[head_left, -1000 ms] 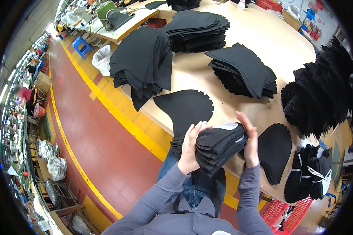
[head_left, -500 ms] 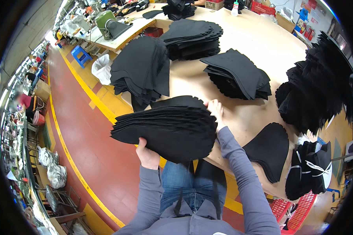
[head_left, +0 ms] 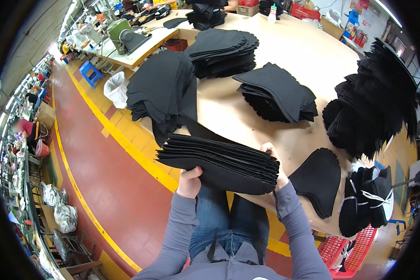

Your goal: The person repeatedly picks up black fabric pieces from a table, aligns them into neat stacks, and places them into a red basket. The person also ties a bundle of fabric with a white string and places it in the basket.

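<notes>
While both my hands were raised before my lap, the left fingers (head_left: 192, 173) gripped the near face of a thick stack of black cut pieces (head_left: 219, 164) and the right fingers (head_left: 268, 148) clasped its other end. Held clear over the near edge of the bench (head_left: 319, 51), the stack had its long axis running mostly left to right, the right end dipping a little toward me. Its thinner, pointed end faced left, its blunt, notched end right, and the layered edges turned upward. Below the bench's right side stood a red basket (head_left: 360, 249) with pale and dark stuff in it, while a white bin (head_left: 115, 91) sat off the left edge, its contents too unclear to tell. A red crate (head_left: 306, 12) at the far side held whitish material. Across the pale tan bench lay several black piles (head_left: 277, 91), a leaning black heap (head_left: 375, 102) to the right, and, near the right corner, dark bundles (head_left: 366, 200) bound with white ties. Beyond, a green machine (head_left: 121, 35) rested on a second bench, a blue stool (head_left: 90, 73) stood near it, and the red floor (head_left: 93, 179) ran between yellow lines.
</notes>
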Demonstrator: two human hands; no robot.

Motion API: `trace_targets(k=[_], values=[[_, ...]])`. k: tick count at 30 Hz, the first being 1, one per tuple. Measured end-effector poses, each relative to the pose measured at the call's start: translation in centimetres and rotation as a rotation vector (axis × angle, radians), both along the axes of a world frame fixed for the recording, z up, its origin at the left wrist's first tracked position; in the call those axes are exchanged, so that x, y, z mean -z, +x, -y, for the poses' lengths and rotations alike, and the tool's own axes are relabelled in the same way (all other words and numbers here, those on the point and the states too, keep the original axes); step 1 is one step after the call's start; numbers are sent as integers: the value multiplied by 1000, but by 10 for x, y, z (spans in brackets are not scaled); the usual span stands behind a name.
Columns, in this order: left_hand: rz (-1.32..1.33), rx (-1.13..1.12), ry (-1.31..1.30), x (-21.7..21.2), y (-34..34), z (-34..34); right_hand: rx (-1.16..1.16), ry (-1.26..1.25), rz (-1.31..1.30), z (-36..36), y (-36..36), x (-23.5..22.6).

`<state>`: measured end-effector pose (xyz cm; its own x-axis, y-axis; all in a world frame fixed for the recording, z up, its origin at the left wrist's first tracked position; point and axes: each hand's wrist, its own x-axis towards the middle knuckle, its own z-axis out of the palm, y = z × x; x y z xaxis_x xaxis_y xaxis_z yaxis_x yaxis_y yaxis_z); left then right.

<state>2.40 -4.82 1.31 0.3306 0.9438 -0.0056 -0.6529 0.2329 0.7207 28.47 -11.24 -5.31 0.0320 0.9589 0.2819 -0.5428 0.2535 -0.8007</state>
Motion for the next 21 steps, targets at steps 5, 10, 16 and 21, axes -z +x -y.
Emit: trace_targets(k=[5, 10, 16, 21], values=[[-29, -80, 140, -4, 31, -12, 654, 15, 768, 24, 22, -144], [-113, -2, 8, 6, 55, -24, 203, 277, 38, 113, -35, -283], [-584, 95, 471, 2, 109, -4, 490, 366, 91, 140, -43, -291], [-700, 180, 517, 2, 100, -6, 673, 478, 167, 162, -34, -300]])
